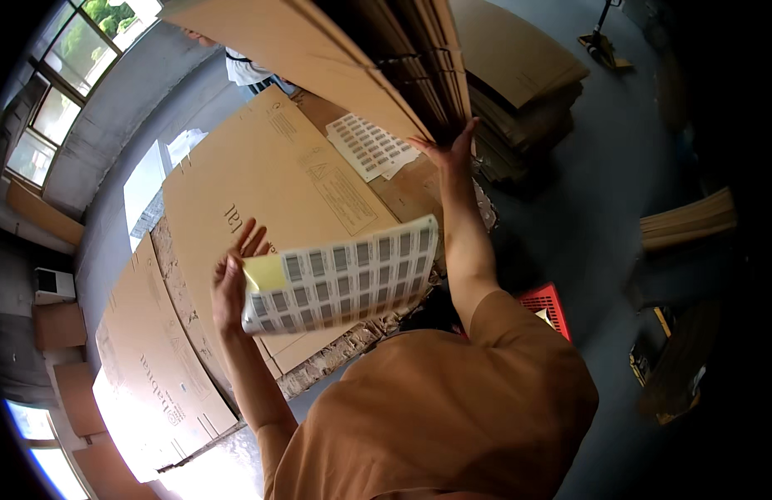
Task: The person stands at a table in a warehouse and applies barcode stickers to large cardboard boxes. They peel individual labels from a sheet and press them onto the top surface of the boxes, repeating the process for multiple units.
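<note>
My left hand [229,287] pinches the left edge of a sheet of barcode labels [353,271], its other fingers spread. One corner of the sheet is bare yellow backing where labels are gone. Over the worktable, a flat printed cardboard sheet [261,183] lies under the held label sheet. Up and to the right, my right hand [453,150] grips the lower edge of a thick bundle of folded cardboard [336,75] standing tilted on edge. More label sheets [371,146] lie on the table just left of that hand.
Stacked flat cardboard [519,58] stands at the far right. A red plastic basket [546,307] is beside my right side. Another printed cardboard sheet [157,367] lies at the left. Part of another person [248,71] shows behind the bundle. Cardboard boxes [59,325] line the left wall.
</note>
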Tool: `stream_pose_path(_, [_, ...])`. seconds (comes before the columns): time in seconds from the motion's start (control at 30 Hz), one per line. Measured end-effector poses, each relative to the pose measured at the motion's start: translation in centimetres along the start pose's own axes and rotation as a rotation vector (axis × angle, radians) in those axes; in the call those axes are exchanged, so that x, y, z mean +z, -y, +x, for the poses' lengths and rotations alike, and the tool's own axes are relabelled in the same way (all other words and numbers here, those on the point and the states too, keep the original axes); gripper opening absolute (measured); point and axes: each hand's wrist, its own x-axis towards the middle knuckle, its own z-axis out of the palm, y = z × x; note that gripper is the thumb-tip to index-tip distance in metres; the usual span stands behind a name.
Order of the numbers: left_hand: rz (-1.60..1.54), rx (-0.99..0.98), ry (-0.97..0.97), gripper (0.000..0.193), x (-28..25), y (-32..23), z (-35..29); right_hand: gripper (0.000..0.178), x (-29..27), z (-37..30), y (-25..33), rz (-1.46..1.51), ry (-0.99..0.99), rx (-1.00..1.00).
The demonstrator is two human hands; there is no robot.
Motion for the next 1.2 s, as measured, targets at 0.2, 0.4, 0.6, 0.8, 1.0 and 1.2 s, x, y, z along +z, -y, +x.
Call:
stream_pose_path(0.2, [-0.278,0.180,0.121,0.028,4.8,1.2,5.9,0.063,-4.7,-2.4,-3.2,0.118,0.546,-0.003])
stream_pose_path(0.4, [-0.649,0.243,-0.197,0.055,4.5,6.6,-3.6,0.029,-6.8,-6.6,-6.9,0.077,-0.121,0.187])
stream_pose_path(0.6, [-0.823,0.193,-0.096,0.049,2.4,9.0,-11.3,0.026,-9.7,-10.7,-11.5,-0.095,-0.190,0.240])
stream_pose_path(0.8, [-0.771,0.191,-0.355,0.048,0.0,11.1,-17.2,0.015,-12.2,-18.4,-14.9,-0.231,-0.192,0.378])
stream_pose_path(1.0, [-0.706,0.167,-0.643,0.046,-3.9,15.2,-22.0,0.005,-13.7,-27.4,-18.1,-0.365,-0.228,0.596])
stream_pose_path(1.2, [-0.654,0.170,-0.892,0.045,-8.0,20.3,-27.2,0.010,-21.5,-29.0,-20.6,-0.268,-0.208,0.821])
